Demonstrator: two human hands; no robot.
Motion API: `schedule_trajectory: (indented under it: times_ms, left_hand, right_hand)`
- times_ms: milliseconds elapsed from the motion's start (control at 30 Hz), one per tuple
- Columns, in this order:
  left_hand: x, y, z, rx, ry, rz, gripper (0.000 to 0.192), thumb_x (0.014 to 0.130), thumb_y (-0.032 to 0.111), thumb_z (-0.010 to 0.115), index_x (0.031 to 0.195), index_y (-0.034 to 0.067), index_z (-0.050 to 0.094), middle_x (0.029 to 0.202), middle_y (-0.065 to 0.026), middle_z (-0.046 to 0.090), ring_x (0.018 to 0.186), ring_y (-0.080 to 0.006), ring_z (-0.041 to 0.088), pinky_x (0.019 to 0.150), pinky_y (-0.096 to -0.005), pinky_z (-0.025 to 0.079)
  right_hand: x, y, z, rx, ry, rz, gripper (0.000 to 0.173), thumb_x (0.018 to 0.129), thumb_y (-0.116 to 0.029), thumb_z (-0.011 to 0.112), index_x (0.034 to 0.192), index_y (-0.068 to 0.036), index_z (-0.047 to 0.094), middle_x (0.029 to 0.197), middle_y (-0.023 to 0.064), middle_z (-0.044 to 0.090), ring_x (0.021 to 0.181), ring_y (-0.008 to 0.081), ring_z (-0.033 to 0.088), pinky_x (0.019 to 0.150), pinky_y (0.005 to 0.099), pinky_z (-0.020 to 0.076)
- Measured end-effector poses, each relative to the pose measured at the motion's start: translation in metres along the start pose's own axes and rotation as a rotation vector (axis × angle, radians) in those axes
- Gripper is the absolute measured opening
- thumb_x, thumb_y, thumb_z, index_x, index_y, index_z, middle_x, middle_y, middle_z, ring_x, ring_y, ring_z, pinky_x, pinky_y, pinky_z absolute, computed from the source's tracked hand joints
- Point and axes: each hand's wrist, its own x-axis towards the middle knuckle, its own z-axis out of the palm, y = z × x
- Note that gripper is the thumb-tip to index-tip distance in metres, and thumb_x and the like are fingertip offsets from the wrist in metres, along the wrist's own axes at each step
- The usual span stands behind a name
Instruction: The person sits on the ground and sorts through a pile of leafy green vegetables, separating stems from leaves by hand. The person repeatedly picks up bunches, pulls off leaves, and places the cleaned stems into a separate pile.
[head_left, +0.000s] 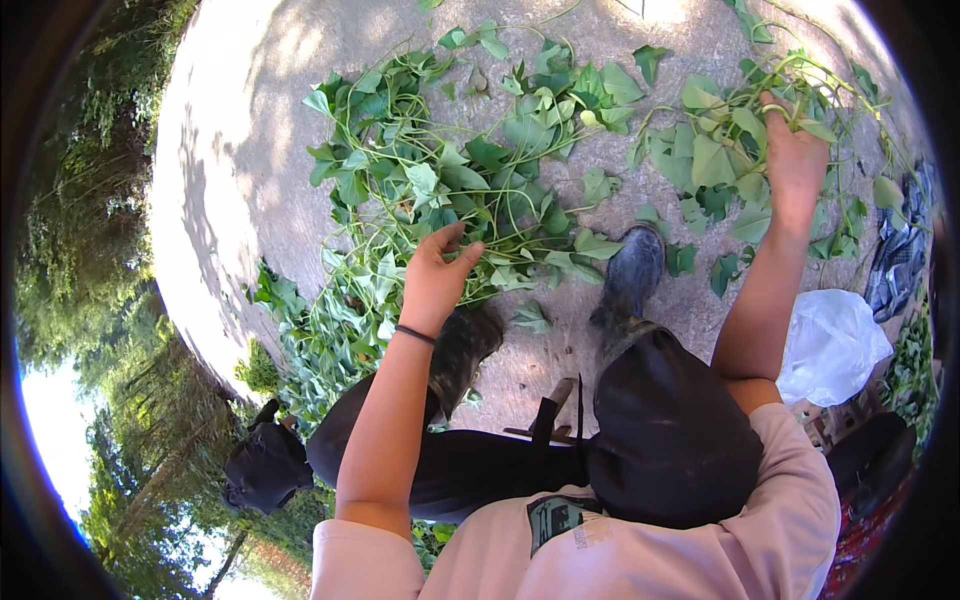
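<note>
A wide heap of green leafy vines (450, 180) lies on the concrete ground in front of me. At its near side is my left hand (439, 277), thumb and fingers apart over the leaves, with nothing clearly gripped. Farther off to the right, my right hand (795, 150) has its fingers closed around the stems of a bunch of leafy vines (716, 154). Some of that bunch hangs past the hand on both sides, and its leaves hide part of the fingers. Loose leaves (531, 316) are scattered between and around the two bunches.
My rubber boots (636, 262) stand at the near edge of the heap. To the right are a translucent plastic bag (832, 346) and a crumpled dark plaid cloth (896, 247). A person in dark clothing (266, 465) is at the lower left. More greenery (322, 360) lies beside my left leg.
</note>
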Motion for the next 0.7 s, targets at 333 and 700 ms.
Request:
schedule_trajectory:
  times_ms: [333, 700]
  left_hand:
    - [0.025, -0.044, 0.069, 0.633, 0.040, 0.459, 0.041, 0.071, 0.009, 0.064, 0.112, 0.004, 0.057, 0.109, -0.0143, 0.058, 0.103, -0.0337, 0.053, 0.089, -0.0409, 0.044]
    - [0.094, 0.003, 0.094, 1.017, -0.053, 0.344, 0.019, 0.081, 0.024, 0.060, 0.088, 0.009, 0.069, 0.077, -0.0124, 0.066, 0.077, -0.0321, 0.063, 0.085, -0.0406, 0.046]
  right_hand:
    - [-0.002, 0.059, 0.020, 0.081, -0.169, 0.219, 0.036, 0.089, -0.030, 0.055, 0.080, 0.004, 0.064, 0.054, 0.0034, 0.047, 0.053, 0.0106, 0.042, 0.051, 0.0305, 0.0342]
    - [-0.059, -0.017, 0.023, 0.563, -1.086, 0.366, 0.022, 0.089, -0.024, 0.057, 0.083, -0.003, 0.062, 0.055, -0.0022, 0.046, 0.049, 0.0085, 0.045, 0.045, 0.0253, 0.0356]
